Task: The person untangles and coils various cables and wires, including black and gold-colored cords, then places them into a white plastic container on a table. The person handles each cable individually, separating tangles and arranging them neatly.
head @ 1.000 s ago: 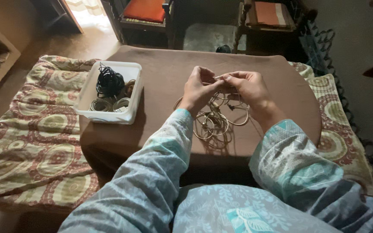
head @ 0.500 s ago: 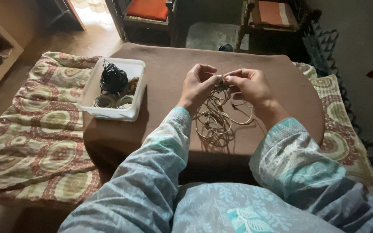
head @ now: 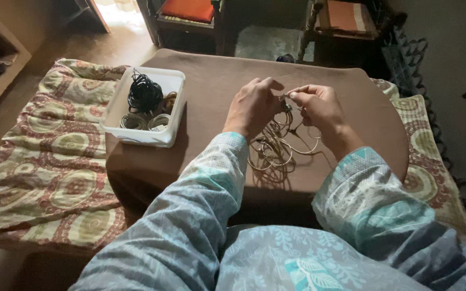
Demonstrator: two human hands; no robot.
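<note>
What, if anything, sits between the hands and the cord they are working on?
Nothing visible. The left hand and right hand both pinch the cord directly at its top end, its loops lying on the brown table below. The white tub stands off to the left.

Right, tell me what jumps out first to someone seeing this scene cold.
First, the two hands, left hand and right hand, meet over the middle of the brown table, pinching a tangle of pale wire loops that trails down onto it. Next, a white tub at the table's left edge holds a black cord bundle and some rings. A patterned quilt spreads to the left.
</note>
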